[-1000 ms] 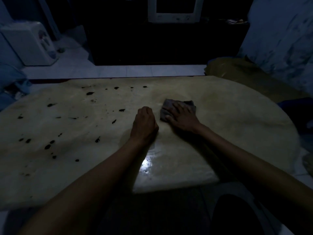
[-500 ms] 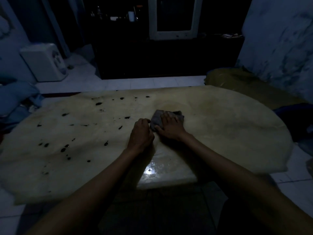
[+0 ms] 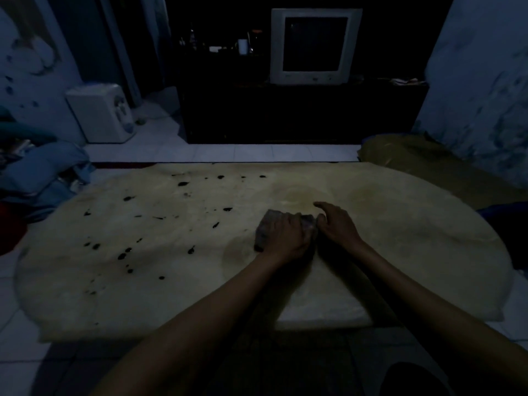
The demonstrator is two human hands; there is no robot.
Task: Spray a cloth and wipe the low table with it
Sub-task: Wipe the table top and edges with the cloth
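A crumpled grey cloth (image 3: 265,227) lies near the middle of the low table (image 3: 148,281), whose cream top carries several dark spots on its left half. My left hand (image 3: 287,238) sits on the cloth with its fingers curled over the bunched fabric. My right hand (image 3: 338,224) rests on the table just right of the cloth, fingers loosely spread, thumb side close to the cloth's right end. No spray bottle is in view.
An old monitor (image 3: 313,45) stands on a dark cabinet (image 3: 285,115) beyond the table. A white appliance (image 3: 100,112) sits on the tiled floor at back left, blue fabric (image 3: 40,170) at left, an olive cushion (image 3: 428,164) at right.
The cloth has passed from under my right hand to under my left hand. My right hand has slid off to the right. The camera has tilted up.
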